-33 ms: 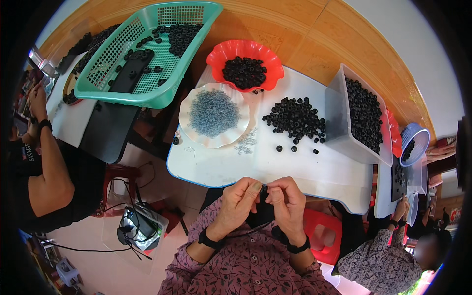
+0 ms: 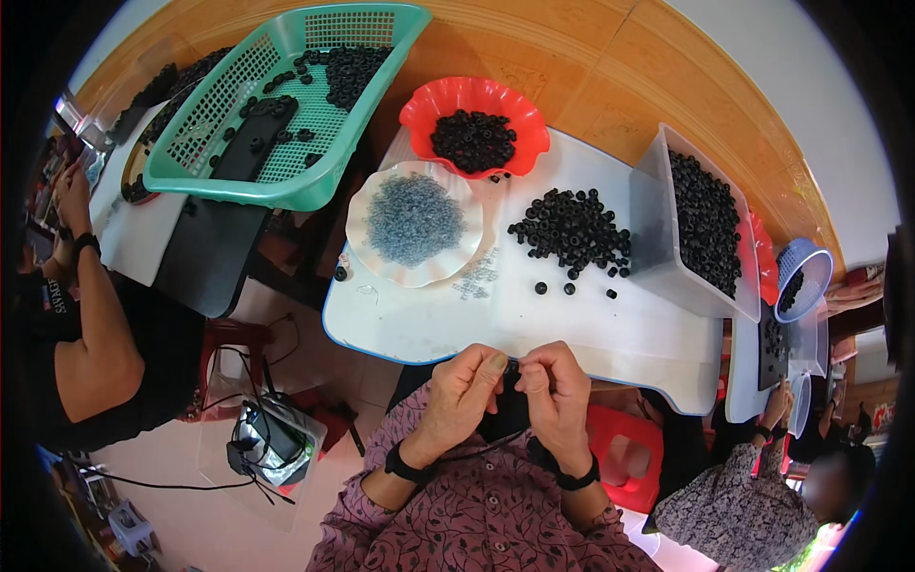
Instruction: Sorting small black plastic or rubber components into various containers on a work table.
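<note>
Both of my hands meet just off the near edge of the white table [image 2: 419, 334]. My left hand [image 2: 464, 391] pinches a small black round part [image 2: 513, 366] between thumb and fingertips. The fingers of my right hand [image 2: 555, 396] are closed in a pinch right beside that part; what they hold is hidden or too small to name. Beyond the hands lies a loose heap of similar black round parts [image 2: 575, 230]. To its left, a white scalloped plate [image 2: 365, 221] holds many small grey-blue translucent pieces [image 2: 412, 219], with some more scattered by its rim.
A red wavy bowl [image 2: 530, 107] and a tall translucent bin [image 2: 664, 243] hold black parts. The green basket [image 2: 315, 195] stands at the far left. One co-worker's arm [image 2: 100, 353] is on the left; another person [image 2: 739, 496] sits on the right. Cables [image 2: 257, 472] lie below left.
</note>
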`<action>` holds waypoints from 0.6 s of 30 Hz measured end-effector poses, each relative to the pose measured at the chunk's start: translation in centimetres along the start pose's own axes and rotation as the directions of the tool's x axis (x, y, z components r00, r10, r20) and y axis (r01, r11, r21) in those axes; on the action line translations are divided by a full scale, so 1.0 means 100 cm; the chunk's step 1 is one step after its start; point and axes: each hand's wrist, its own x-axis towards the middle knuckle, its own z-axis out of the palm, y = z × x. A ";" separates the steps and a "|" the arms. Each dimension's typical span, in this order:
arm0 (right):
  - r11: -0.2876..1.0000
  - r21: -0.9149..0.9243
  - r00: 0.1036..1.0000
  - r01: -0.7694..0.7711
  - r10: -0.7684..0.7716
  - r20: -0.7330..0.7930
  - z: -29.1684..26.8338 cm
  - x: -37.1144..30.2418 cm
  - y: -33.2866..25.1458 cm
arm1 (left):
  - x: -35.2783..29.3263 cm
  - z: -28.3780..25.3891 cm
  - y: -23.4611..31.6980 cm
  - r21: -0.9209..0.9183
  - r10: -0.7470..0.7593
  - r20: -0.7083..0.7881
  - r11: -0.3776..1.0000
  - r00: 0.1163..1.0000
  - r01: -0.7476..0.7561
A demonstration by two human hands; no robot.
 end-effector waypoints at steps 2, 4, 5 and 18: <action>0.991 -0.122 0.999 0.053 -0.054 -0.001 0.000 0.004 0.000 | -0.001 0.001 0.003 0.051 0.016 0.000 0.999 1.000 -0.016; 0.915 -0.350 0.979 0.202 -0.192 0.062 0.001 0.008 -0.001 | -0.002 0.002 0.006 0.119 0.025 0.010 0.993 1.000 -0.026; 0.915 -0.350 0.979 0.201 -0.192 0.060 0.001 0.009 0.000 | -0.002 0.002 0.005 0.120 0.025 0.011 0.992 1.000 -0.027; 0.870 -0.415 0.963 0.267 -0.261 0.073 0.004 0.010 0.007 | 0.000 -0.002 0.002 0.177 -0.005 0.055 0.984 0.999 -0.005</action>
